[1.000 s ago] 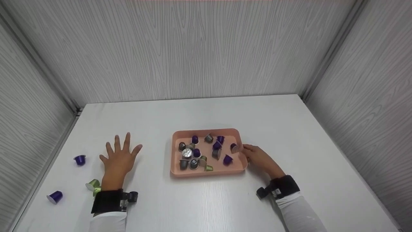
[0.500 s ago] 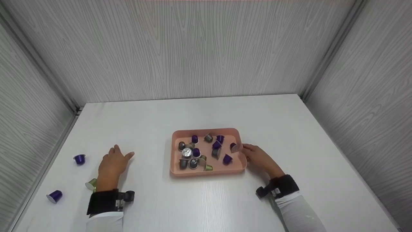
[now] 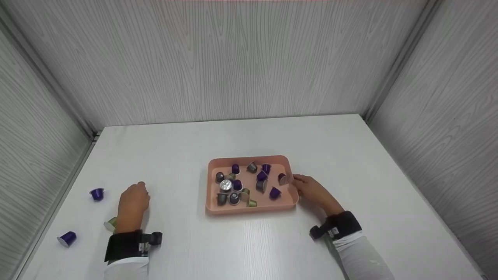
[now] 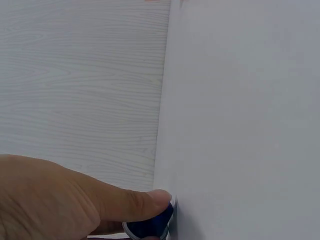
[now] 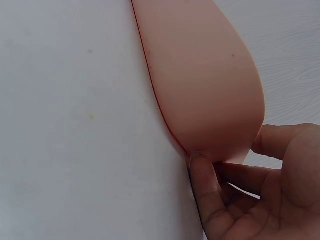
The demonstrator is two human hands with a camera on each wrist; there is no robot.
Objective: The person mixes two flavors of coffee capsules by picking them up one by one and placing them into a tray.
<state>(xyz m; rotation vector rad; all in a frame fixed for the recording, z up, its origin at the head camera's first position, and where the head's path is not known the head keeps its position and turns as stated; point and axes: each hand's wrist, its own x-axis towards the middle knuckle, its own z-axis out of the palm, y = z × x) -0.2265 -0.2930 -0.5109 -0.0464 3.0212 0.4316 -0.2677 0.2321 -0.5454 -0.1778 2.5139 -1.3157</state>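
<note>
My left hand [image 3: 134, 200] is at the left of the white table. In the left wrist view its thumb presses on a dark blue coffee capsule [image 4: 152, 226], which the fingers hold from the other side. A sliver of purple shows below that capsule at the frame's bottom. From the head view the capsule is hidden under the hand. My right hand [image 3: 311, 190] grips the right end of a pink tray [image 3: 233, 212], thumb at the rim and fingertips under the wall [image 5: 210, 100]. Purple, grey, green and silver capsules lie loosely in the tray, among them a silver one [image 3: 226, 185].
Left of my left hand lie a purple capsule [image 3: 97, 194] and, nearer the front, another purple capsule [image 3: 67, 238]. A green capsule [image 3: 111, 224] sits beside my left wrist, partly covered. Grey wood-grain panels [image 3: 233, 58] wall the table at the back and both sides.
My left hand was spread flat with fingers apart; its fingers have drawn in around a capsule, and the hand has come slightly back. The right hand and tray stay put.
</note>
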